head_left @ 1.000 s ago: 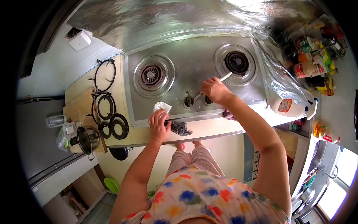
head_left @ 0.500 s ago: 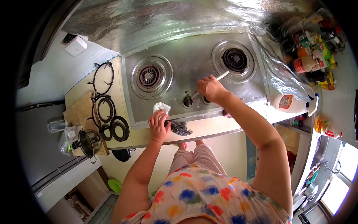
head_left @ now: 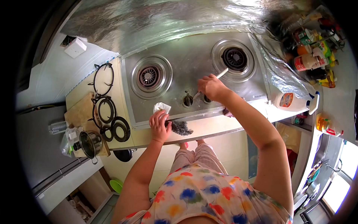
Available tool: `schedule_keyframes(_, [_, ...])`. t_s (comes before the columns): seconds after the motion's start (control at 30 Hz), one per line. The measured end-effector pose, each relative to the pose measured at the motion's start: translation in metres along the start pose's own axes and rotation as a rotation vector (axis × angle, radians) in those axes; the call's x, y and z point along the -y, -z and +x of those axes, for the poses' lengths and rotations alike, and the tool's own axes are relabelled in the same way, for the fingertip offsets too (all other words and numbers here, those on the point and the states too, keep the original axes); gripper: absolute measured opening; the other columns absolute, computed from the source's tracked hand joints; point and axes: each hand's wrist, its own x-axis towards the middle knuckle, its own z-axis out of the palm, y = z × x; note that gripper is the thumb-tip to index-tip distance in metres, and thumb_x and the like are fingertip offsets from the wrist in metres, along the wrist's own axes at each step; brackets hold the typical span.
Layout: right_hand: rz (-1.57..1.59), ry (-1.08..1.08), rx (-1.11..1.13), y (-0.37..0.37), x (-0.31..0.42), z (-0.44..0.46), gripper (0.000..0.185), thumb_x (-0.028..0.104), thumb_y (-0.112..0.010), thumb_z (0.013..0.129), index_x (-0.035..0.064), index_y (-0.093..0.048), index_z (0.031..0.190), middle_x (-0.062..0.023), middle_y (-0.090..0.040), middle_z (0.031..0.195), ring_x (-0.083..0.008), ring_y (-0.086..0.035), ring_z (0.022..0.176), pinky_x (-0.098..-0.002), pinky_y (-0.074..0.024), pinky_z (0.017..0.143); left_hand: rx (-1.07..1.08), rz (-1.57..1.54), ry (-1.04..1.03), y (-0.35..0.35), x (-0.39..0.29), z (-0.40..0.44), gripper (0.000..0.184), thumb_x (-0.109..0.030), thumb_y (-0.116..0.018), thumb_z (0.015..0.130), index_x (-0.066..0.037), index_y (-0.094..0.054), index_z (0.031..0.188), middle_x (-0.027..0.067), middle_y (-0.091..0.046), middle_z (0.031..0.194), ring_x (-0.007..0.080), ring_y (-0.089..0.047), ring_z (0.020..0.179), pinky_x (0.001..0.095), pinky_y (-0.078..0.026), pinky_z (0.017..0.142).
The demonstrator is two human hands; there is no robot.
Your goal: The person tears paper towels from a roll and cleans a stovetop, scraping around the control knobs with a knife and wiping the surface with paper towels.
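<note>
My right hand (head_left: 213, 88) is closed around a slim white-handled brush (head_left: 223, 72). Its lower end reaches down between the left stove knob (head_left: 188, 100) and the right knob (head_left: 207, 99); bristles cannot be made out. Both knobs sit on the front of a steel two-burner stove (head_left: 186, 59). My left hand (head_left: 159, 127) lies with fingers stretched out at the stove's front edge. Beside its fingertips is a crumpled white tissue (head_left: 162, 107). A dark grey mesh scouring pad (head_left: 181, 128) rests on the counter, right by that hand.
Removed pan supports (head_left: 103, 79) and black burner rings (head_left: 120, 128) lie on the left counter. A lidded pot (head_left: 89, 143) stands beyond them on a wooden board (head_left: 80, 108). At the right are a spray bottle (head_left: 294, 101) and several condiment bottles (head_left: 307, 62). Foil (head_left: 160, 18) covers the wall.
My right hand and the brush have shifted very slightly at the knobs. The left hand stays where it was.
</note>
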Motion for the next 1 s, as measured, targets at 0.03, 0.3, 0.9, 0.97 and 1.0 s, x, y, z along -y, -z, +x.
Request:
schedule_keyframes(0.03, [-0.025,0.001,-0.004,-0.001,0.001,0.002,0.019,0.013,-0.058,0.082,0.0179,-0.070,0.095,-0.0004,-0.057,0.108,-0.0193,-0.051,0.112,-0.0368,-0.0356,0.100,0.001,0.003,0.000,0.000,0.000,0.000,0.050,-0.014,-0.073,0.070,-0.013,-0.052,0.115,0.0074,-0.053,0.126,0.0314,-0.049,0.120,0.0487,-0.032,0.101])
schedule_keyframes(0.3, [0.065,-0.061,-0.117,-0.008,0.004,0.000,0.015,0.014,-0.058,0.081,0.0177,-0.070,0.090,0.0002,-0.057,0.104,-0.0190,-0.053,0.106,-0.0361,-0.0380,0.093,-0.008,0.016,-0.011,0.002,-0.002,0.002,0.051,-0.014,-0.073,0.070,-0.013,-0.051,0.116,0.0081,-0.054,0.126,0.0318,-0.049,0.119,0.0486,-0.033,0.101])
schedule_keyframes(0.9, [-0.075,-0.025,-0.028,0.005,0.008,0.002,0.016,0.016,-0.057,0.084,0.0196,-0.070,0.091,0.0006,-0.055,0.103,-0.0185,-0.051,0.107,-0.0350,-0.0360,0.096,-0.009,0.019,-0.017,0.000,0.000,0.002,0.049,-0.016,-0.072,0.071,-0.013,-0.052,0.115,0.0076,-0.054,0.126,0.0316,-0.049,0.119,0.0485,-0.033,0.101])
schedule_keyframes(0.97, [-0.068,-0.037,-0.059,0.003,0.009,0.008,0.016,0.016,-0.056,0.084,0.0193,-0.070,0.091,0.0003,-0.055,0.103,-0.0185,-0.051,0.107,-0.0349,-0.0363,0.095,-0.009,-0.001,-0.010,0.002,-0.001,0.003,0.049,-0.012,-0.072,0.070,-0.013,-0.053,0.115,0.0082,-0.054,0.125,0.0323,-0.048,0.119,0.0479,-0.032,0.101])
schedule_keyframes(1.0, [-0.048,-0.037,-0.071,0.002,0.009,0.010,0.016,0.015,-0.056,0.084,0.0190,-0.070,0.091,0.0001,-0.055,0.104,-0.0185,-0.051,0.107,-0.0350,-0.0365,0.095,-0.007,-0.013,-0.005,0.003,-0.003,0.003,0.050,-0.010,-0.072,0.069,-0.013,-0.053,0.115,0.0085,-0.054,0.125,0.0327,-0.048,0.120,0.0476,-0.032,0.102])
